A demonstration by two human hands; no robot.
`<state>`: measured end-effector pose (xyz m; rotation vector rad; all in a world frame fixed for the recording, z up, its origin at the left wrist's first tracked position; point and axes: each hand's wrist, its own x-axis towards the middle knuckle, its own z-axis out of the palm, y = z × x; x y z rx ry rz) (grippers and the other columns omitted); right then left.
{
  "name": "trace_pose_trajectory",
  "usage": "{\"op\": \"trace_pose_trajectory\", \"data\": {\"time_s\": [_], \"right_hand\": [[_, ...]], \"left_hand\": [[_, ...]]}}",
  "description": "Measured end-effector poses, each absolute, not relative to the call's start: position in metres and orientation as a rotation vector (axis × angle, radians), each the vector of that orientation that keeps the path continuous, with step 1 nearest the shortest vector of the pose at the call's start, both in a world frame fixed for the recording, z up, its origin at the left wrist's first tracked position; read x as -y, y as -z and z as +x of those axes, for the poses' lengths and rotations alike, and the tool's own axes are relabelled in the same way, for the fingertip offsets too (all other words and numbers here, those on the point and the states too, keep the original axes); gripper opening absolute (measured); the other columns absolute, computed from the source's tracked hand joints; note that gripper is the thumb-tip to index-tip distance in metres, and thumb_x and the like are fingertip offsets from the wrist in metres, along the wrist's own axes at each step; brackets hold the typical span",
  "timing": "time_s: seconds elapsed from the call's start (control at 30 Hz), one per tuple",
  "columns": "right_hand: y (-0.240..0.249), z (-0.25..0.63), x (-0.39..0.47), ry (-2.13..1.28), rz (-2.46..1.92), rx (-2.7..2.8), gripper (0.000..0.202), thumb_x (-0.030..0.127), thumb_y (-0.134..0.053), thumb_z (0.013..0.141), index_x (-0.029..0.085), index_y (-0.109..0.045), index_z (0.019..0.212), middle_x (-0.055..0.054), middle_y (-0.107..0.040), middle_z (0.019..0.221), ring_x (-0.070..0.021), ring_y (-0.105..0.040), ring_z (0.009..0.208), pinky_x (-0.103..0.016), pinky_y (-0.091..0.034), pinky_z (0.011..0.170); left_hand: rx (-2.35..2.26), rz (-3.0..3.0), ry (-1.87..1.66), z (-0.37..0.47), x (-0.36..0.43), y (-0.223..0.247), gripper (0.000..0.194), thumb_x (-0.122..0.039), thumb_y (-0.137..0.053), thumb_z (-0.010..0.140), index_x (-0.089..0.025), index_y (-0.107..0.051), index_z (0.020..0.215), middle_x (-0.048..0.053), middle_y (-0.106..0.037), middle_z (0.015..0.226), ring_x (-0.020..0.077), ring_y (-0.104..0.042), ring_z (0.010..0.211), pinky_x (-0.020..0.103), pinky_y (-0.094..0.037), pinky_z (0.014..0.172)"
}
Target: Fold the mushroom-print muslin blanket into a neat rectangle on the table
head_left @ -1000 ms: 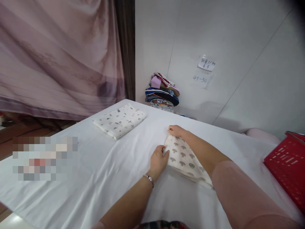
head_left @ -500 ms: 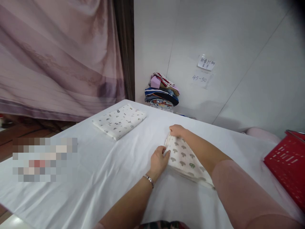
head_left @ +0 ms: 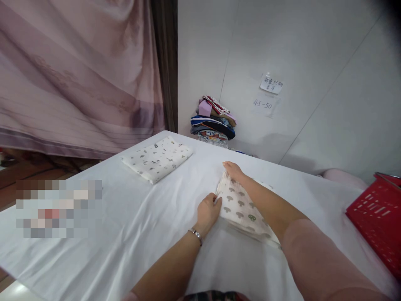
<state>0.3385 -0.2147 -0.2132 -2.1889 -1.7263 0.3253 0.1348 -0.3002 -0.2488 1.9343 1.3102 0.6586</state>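
A folded white cloth (head_left: 239,205) with grey-brown mushroom prints and a green motif lies in front of me. At its left edge, my left hand (head_left: 209,211) pinches the layers between thumb and fingers; a silver bracelet is on that wrist. My right hand (head_left: 233,170) is closed at the cloth's far left corner, where the fabric is creased up towards it. Its fingertips are partly hidden. The right forearm crosses over the cloth and covers its right part. A second folded white cloth (head_left: 158,159) with small dark prints lies farther left.
Under both cloths is a table with a wrinkled white cover (head_left: 150,221). A red plastic basket (head_left: 376,217) stands at the right. Folded fabrics (head_left: 213,119) are stacked behind the table against the grey wall (head_left: 282,42). A pink curtain (head_left: 78,75) hangs at the left. One patch is pixelated.
My right hand has shifted slightly away from me at the far corner. A bit of printed cloth now shows beyond the right forearm. The left hand has barely moved.
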Motion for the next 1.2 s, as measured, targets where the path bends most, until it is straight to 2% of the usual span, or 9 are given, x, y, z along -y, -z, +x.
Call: {"op": "trace_pose_trajectory", "data": {"time_s": [0.2,0.37,0.63,0.83,0.93,1.07,1.2], "right_hand": [[0.218,0.357,0.232,-0.384,-2.212,1.646,0.037,0.024,-0.036,0.088,0.021,-0.059,0.116,-0.003,-0.061,0.120,-0.0167,-0.056,0.108,-0.024,-0.041,0.088],[0.222,0.367,0.233,-0.454,-2.214,1.723,0.031,0.027,-0.046,0.081,0.022,-0.068,0.102,-0.003,-0.065,0.112,-0.0199,-0.058,0.104,-0.026,-0.042,0.088],[0.227,0.357,0.228,-0.383,-2.181,1.772,0.035,0.022,-0.043,0.083,0.017,-0.064,0.111,-0.006,-0.060,0.122,-0.0197,-0.052,0.114,-0.027,-0.035,0.098],[0.225,0.359,0.232,-0.360,-2.173,1.728,0.033,0.023,-0.043,0.085,0.023,-0.064,0.110,-0.002,-0.063,0.116,-0.0186,-0.055,0.109,-0.026,-0.039,0.093],[0.221,0.365,0.240,-0.324,-2.207,1.660,0.033,0.025,-0.040,0.087,0.021,-0.064,0.109,-0.006,-0.062,0.116,-0.0220,-0.055,0.108,-0.029,-0.040,0.091],[0.217,0.369,0.261,-0.255,-2.212,1.591,0.033,0.023,-0.040,0.087,0.016,-0.063,0.110,-0.011,-0.057,0.122,-0.0230,-0.051,0.113,-0.030,-0.036,0.093],[0.214,0.363,0.283,-0.221,-2.162,1.539,0.030,0.020,-0.040,0.087,0.018,-0.066,0.103,-0.007,-0.062,0.113,-0.0195,-0.052,0.109,-0.027,-0.035,0.093]], "left_hand": [[-1.303,1.948,-0.645,0.135,0.300,0.247,0.020,-0.036,-0.047,0.085,-0.020,-0.057,0.079,0.001,-0.062,0.071,0.0140,-0.056,0.066,0.024,-0.032,0.058],[-1.300,1.966,-0.660,0.134,0.299,0.250,0.019,-0.036,-0.047,0.085,-0.020,-0.056,0.078,0.000,-0.062,0.072,0.0139,-0.055,0.065,0.024,-0.031,0.057],[-1.240,1.991,-0.703,0.135,0.296,0.255,0.020,-0.037,-0.046,0.085,-0.021,-0.056,0.077,0.000,-0.060,0.070,0.0129,-0.052,0.063,0.023,-0.031,0.057],[-1.222,1.965,-0.688,0.132,0.294,0.252,0.026,-0.040,-0.046,0.085,-0.020,-0.060,0.078,0.001,-0.062,0.072,0.0131,-0.054,0.064,0.024,-0.033,0.058],[-1.214,1.951,-0.703,0.130,0.281,0.246,0.034,-0.043,-0.041,0.086,-0.019,-0.062,0.075,0.002,-0.064,0.074,0.0139,-0.055,0.067,0.024,-0.035,0.060],[-1.206,1.938,-0.643,0.142,0.250,0.231,0.023,-0.030,-0.046,0.083,-0.019,-0.066,0.080,0.002,-0.068,0.083,0.0139,-0.058,0.076,0.023,-0.038,0.066],[-1.166,1.954,-0.511,0.175,0.218,0.220,0.022,-0.021,-0.046,0.080,-0.017,-0.068,0.080,0.004,-0.070,0.086,0.0147,-0.060,0.079,0.022,-0.039,0.066]]}}
